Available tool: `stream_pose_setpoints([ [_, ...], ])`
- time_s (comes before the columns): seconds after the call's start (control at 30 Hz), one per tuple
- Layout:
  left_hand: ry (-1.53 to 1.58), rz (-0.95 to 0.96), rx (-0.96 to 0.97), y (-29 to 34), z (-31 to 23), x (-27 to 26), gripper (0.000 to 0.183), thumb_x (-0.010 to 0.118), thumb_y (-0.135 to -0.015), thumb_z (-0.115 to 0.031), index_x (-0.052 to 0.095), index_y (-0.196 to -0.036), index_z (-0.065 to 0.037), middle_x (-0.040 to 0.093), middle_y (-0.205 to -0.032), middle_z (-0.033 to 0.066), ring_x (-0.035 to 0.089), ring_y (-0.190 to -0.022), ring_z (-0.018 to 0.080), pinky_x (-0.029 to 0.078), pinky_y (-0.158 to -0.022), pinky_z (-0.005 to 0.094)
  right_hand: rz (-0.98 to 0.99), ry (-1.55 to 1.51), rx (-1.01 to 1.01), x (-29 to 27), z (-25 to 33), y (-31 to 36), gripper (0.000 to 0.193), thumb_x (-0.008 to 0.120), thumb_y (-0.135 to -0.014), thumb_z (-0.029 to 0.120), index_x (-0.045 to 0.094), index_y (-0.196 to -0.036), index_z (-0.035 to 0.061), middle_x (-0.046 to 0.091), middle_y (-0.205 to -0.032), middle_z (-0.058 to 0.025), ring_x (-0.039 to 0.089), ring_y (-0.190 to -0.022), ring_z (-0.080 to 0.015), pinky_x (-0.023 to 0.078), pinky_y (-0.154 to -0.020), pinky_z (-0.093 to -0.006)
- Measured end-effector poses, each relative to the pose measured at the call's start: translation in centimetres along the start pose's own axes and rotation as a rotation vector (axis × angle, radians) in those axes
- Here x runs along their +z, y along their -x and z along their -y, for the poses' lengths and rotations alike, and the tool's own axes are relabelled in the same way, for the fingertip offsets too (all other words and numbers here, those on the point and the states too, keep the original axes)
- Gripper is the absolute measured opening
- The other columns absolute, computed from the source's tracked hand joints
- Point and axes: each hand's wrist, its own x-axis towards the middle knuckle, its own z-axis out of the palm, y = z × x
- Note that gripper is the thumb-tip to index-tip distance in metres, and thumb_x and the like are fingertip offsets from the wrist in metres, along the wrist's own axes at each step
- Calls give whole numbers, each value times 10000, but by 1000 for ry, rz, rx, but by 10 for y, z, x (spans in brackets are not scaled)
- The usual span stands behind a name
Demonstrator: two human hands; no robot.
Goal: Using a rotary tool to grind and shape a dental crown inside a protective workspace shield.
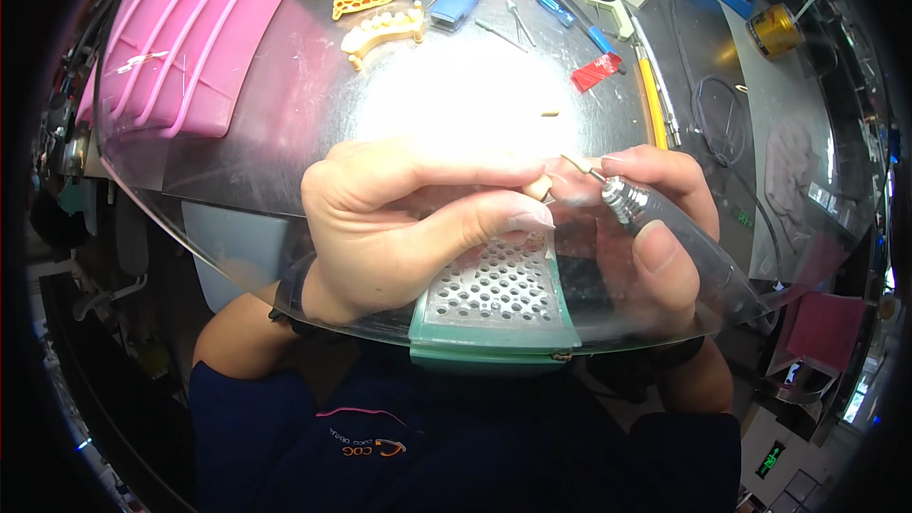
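Over the grate (494, 290), your left fingers (475, 169) pinch a small cream piece (540, 189) between thumb and index tip, narrow gap. Your right fingers (667, 264) hold the handpiece (625, 202) near its nose; the bit (583, 167) points left, just beside the piece. Contact with it: can't tell.

For a good pass, work right above the grate so any dust probably drops there. Brace the right fingers on the left ones; steadiness likely matters most. Go light, short strokes, and roll the piece with the left fingers instead of forcing the bit. Mind the left index tip: it's close to the bit, so a slip could nick it. Piece is tiny; a hard push might flick it out. Bench (294, 123) glare is strong, so tilt the piece to read its surface.
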Motion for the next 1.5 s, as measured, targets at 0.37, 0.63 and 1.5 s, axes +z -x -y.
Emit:
stream_pose_setpoints([
  [0.37,8,43,160,-5,14,-4,243,754,-717,98,657,-936,61,699,-918,157,692,-860,201,558,-755,297,116,-25,-166,-5,-7,-10,403,558,-868,267,457,-1158,6,540,-1222,-258,533,-1161,-344,439,-969,-506],
  [0.63,-10,106,65,-2,6,-5,352,651,-766,170,463,-1032,35,649,-944,183,673,-897,203,562,-785,307,140,-164,-113,-3,-5,-10,307,562,-847,78,545,-1129,-42,596,-1172,-191,554,-1128,-226,417,-984,-360],
  [1.5,19,50,75,-2,5,-2,269,716,-751,119,595,-988,84,686,-959,207,690,-892,213,569,-801,316,128,-88,-124,-4,-2,-9,310,559,-847,82,575,-1120,-63,648,-1083,-172,604,-1029,-195,461,-917,-316],
])
